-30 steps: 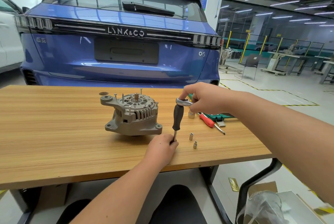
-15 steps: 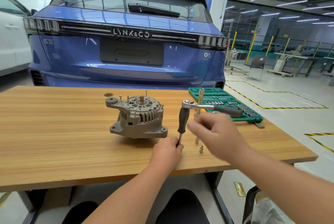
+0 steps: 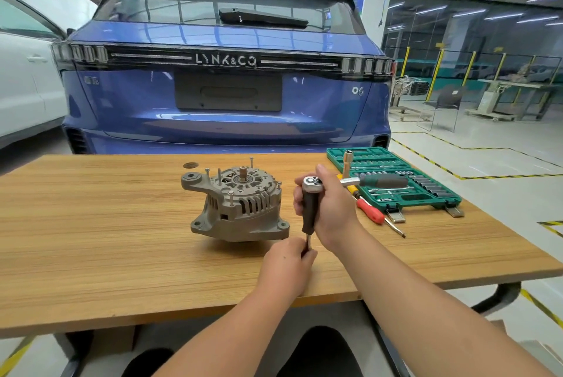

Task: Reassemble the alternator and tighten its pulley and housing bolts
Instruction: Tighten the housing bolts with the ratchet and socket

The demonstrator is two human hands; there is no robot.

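The grey alternator (image 3: 237, 203) stands on the wooden table (image 3: 91, 239), shaft up, with several long bolts sticking out of its housing. Just right of it a black-handled driver (image 3: 308, 215) stands upright. A ratchet (image 3: 312, 184) sits on the driver's top, its dark handle reaching right over the case. My right hand (image 3: 333, 209) grips the driver's black handle. My left hand (image 3: 286, 264) pinches the thin metal shaft at its foot, down at the table. My hands hide the driver's tip.
An open green socket case (image 3: 426, 191) lies at the right rear of the table, with a red screwdriver (image 3: 370, 212) in front of it. A dark washer (image 3: 190, 165) lies behind the alternator. A blue car (image 3: 228, 87) stands close behind the table.
My right hand left the ratchet head, swung low toward me, then came back and took hold of the driver's black handle. My left hand stayed at the shaft.
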